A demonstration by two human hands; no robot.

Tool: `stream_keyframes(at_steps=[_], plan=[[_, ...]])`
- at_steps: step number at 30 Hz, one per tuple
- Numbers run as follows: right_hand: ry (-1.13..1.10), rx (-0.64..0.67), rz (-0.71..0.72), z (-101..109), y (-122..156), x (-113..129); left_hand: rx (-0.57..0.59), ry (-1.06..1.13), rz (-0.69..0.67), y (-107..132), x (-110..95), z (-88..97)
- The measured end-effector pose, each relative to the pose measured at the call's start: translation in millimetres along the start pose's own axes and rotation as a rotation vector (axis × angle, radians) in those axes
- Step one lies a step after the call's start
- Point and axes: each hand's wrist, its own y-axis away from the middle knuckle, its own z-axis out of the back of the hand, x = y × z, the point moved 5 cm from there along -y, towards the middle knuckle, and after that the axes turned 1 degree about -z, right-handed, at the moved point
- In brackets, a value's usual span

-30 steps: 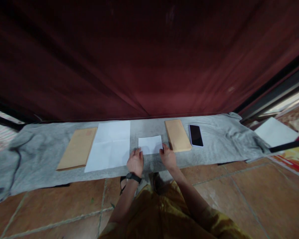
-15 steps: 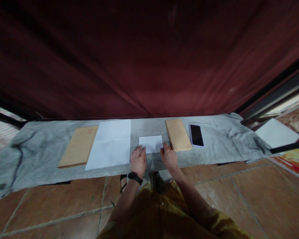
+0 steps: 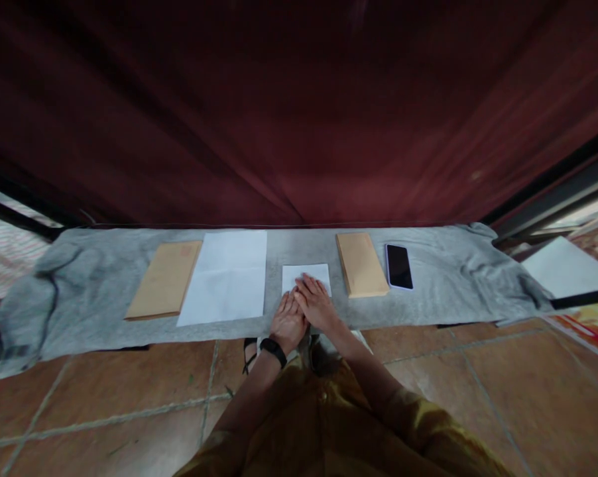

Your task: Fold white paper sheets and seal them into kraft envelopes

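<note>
A small folded white sheet of paper (image 3: 293,273) lies on the grey cloth in front of me. My left hand (image 3: 288,324), with a black band at the wrist, rests flat over its near edge. My right hand (image 3: 317,301) lies flat on the paper too, fingers stretched out and partly overlapping the left fingers. Neither hand grips anything. Left of the hands is a larger stack of white paper (image 3: 229,278) with faint creases. A pile of brown envelopes (image 3: 164,278) lies beyond it, and a second envelope stack (image 3: 362,265) is on the right.
A phone (image 3: 399,267) with a dark screen lies right of the envelopes. Grey cloth (image 3: 443,278) covers the narrow table. Dark red fabric (image 3: 299,132) hangs behind it. A white box-like object (image 3: 567,265) is at far right, and tiled floor (image 3: 144,391) shows below.
My right hand has moved left from the paper's right edge onto its middle, meeting my left hand. My left hand has flattened. The view has shifted slightly.
</note>
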Motion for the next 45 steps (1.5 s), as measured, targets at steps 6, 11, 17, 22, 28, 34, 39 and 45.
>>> stream_keyframes(at_steps=[6, 11, 17, 22, 28, 34, 39, 45], plan=[[0.075, -0.032, -0.081, -0.2, 5.7, -18.4, -0.022, 0.023, 0.034, 1.6, -0.8, 2.6], [0.117, -0.062, -0.104, 0.1, 10.4, -28.7, -0.085, 0.044, 0.117, 10.7, 8.6, 1.6], [0.132, -0.14, -0.16, -2.5, 15.1, -31.7, -0.095, 0.017, 0.185, 21.5, 18.7, 3.0], [0.124, -0.149, -0.188, -2.1, 17.1, -33.2, -0.107, 0.003, 0.215, 24.2, 21.1, 1.9], [0.13, -0.206, -0.175, -0.4, 18.6, -31.5, -0.086, 0.04, 0.259, 0.2, 25.2, 2.0], [0.139, -0.22, -0.188, -2.2, 19.0, -31.4, -0.044, 0.047, 0.246, -40.3, 31.7, -3.9], [0.133, -0.201, -0.196, -3.3, 18.1, -31.5, -0.068, 0.023, 0.271, -50.0, 33.6, -10.5], [0.138, -0.221, -0.197, -1.4, 18.4, -30.8, -0.103, 0.005, 0.33, -49.1, 33.8, -13.4]])
